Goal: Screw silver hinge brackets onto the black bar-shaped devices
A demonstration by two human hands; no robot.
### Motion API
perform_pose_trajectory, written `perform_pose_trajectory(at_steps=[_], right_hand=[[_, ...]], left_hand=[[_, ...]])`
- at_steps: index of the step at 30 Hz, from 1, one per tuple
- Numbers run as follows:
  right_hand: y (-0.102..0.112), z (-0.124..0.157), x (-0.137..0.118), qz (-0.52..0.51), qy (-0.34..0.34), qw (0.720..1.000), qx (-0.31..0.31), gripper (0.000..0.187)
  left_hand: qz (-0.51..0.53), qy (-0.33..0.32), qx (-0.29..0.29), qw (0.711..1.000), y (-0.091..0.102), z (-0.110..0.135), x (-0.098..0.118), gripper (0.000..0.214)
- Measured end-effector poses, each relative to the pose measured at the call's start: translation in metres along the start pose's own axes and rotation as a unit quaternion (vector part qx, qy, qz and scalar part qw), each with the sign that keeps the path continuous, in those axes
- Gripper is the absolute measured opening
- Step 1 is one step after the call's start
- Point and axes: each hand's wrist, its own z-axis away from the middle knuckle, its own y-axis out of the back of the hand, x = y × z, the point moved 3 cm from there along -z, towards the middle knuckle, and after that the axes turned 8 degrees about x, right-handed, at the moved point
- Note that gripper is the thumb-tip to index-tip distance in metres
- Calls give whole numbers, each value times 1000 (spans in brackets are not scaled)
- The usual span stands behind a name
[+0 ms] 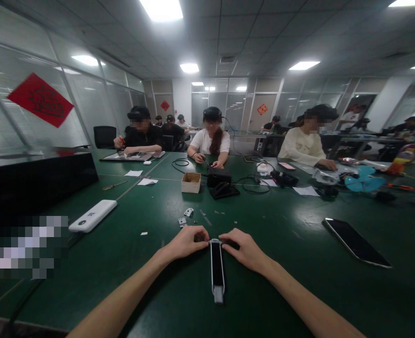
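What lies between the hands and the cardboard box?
Head view: two small metal pieces and a thin strip on the green table, just past the left hand.

- Table: dark green.
- Power bank: white.
- Slim device: black face, silver-white edges.
- Small box: tan cardboard.
- Fan: turquoise.
- Wall decoration: red.
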Motion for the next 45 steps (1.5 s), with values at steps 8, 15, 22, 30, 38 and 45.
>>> perform_pose_trajectory(at_steps=[8,15,22,30,38,45], right_hand=[[-2,2,1,-2,-8,1000,10,26],[-2,1,-1,3,-13,1000,-1,26],[-2,-1,-2,2,-22,1000,-11,27],[-1,1,-3,-24,-27,999,-19,30],[-1,1,-3,-21,-28,999,-30,30],[1,0,-7,-13,-29,999,-32,26]], left_hand=[[-6,8,-12,1000,2,1,4,16],[-13,1,-17,1000,2,1,4,17],[-42,-16,-21,999,2,1,2,19],[-149,22,153,977,41,-5,-19,23],[-268,86,89,955,48,-4,-64,47],[-252,89,88,959,45,-6,-67,42]])
